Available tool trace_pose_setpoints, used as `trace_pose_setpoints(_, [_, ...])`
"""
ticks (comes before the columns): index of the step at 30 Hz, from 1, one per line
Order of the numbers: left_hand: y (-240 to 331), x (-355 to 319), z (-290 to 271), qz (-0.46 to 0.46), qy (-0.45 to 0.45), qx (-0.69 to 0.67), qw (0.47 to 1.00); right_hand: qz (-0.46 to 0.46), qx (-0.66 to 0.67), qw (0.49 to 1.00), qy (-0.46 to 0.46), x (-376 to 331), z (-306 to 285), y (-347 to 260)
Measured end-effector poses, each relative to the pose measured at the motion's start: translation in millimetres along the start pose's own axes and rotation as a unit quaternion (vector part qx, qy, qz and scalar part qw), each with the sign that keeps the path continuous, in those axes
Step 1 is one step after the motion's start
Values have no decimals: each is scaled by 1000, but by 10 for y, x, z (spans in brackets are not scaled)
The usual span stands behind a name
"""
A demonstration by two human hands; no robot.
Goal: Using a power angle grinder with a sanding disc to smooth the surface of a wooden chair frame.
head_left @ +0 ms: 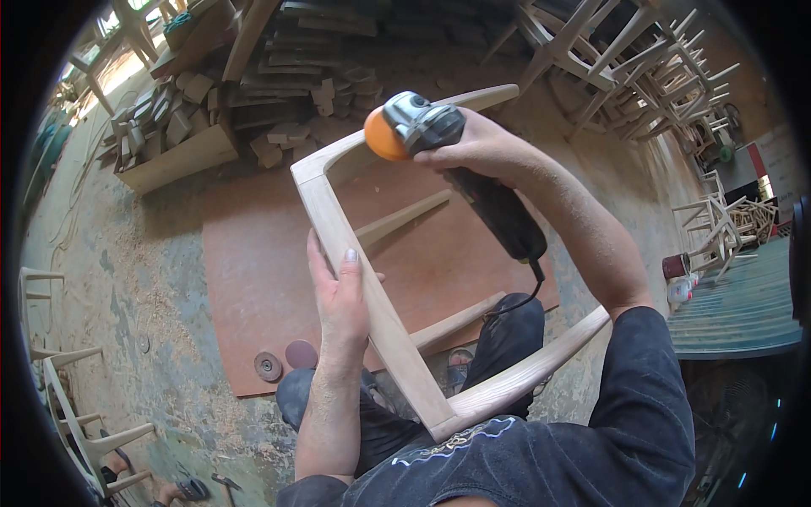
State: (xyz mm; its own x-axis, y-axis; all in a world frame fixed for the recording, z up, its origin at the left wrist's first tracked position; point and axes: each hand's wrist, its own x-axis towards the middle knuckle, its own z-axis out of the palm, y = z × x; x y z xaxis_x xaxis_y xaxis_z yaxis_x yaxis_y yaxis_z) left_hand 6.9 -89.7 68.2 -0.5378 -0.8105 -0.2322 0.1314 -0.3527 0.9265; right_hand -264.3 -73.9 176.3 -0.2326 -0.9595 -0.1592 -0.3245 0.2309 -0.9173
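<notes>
My right hand [473,148] grips an angle grinder [498,207] by its head, its black body and cord hanging down toward my knee. An orange disc [384,135] on the grinder is at the far rail of a pale wooden chair frame [338,215], near the corner; whether it touches the wood I cannot tell. Around the frame's left rail my left hand [342,291] is closed, thumb on top and fingers partly hidden. The near end of the frame, with a curved arm [532,359], rests against my body. Two legs of the frame reach down toward the board.
A reddish-brown board [253,279] lies on the floor under the frame. On it are a flap disc [268,366] and a sanding disc [301,354]. A wooden box of offcuts [182,152] stands far left. Chair frames [608,59] are stacked far right; another chair [80,414] is at left.
</notes>
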Motion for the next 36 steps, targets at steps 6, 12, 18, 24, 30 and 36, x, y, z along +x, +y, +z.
trace_pose_setpoints(6, [39, -25, 22, 10, -3, -1, 1000, 132, -43, 987, 78, -217, -731, 98])
trace_pose_setpoints(12, [59, -28, 51, 2, 11, -15, 1000, 158, 15, 963, 215, -383, -1179, 287])
trace_pose_setpoints(18, [9, -3, 24, 1, 24, -15, 1000, 78, -33, 995, 54, -275, -416, -203])
trace_pose_setpoints(24, [-183, 93, -32, 58, 26, 52, 997, 13, -40, 996, -77, 35, 121, -315])
trace_pose_setpoints(30, [-252, 112, -58, 83, 26, 71, 994, 18, -48, 995, -80, 71, 202, -280])
trace_pose_setpoints(36, [-107, 55, -20, 40, 7, 15, 999, 43, -46, 998, -30, -32, 32, -143])
